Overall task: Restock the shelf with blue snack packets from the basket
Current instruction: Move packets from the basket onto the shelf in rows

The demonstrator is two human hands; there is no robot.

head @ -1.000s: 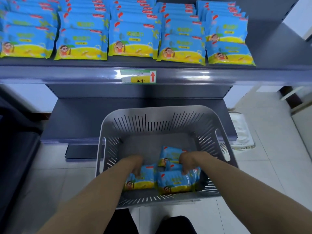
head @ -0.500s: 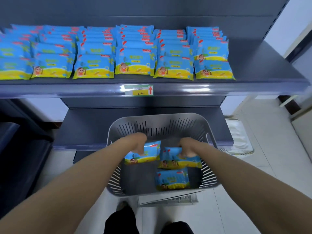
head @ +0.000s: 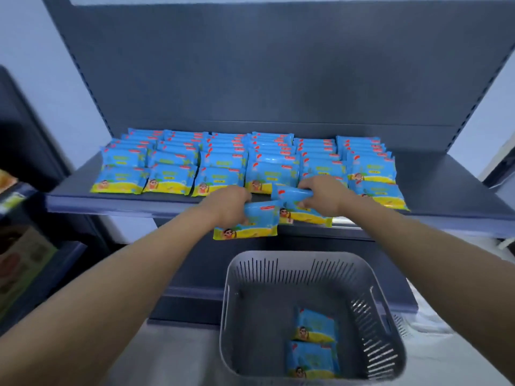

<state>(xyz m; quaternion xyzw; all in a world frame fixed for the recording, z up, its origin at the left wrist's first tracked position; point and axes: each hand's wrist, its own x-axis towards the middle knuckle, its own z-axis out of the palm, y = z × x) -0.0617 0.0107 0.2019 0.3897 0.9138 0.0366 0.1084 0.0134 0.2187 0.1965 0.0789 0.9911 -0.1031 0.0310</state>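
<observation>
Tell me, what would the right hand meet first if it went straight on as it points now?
Probably the shelved packets just beyond the right hand, which grips a packet; depth is unclear.

Dark grey shelf [head: 446, 182] — overlapping rows of blue snack packets [head: 170, 178] across it

A person's two bare arms, seen from a head-worn camera. The left forearm [head: 156, 260] and right forearm [head: 412, 246] show uncovered skin from the frame's near edge up to the wrists. The wide-angle lens renders them broad at the near corners and slimmer farther away. The left hand [head: 231, 203] and right hand [head: 323, 195] are bare as well, shown from the back with the knuckles visible. Slight blur softens finer detail, and the fingertips are mostly hidden.
</observation>
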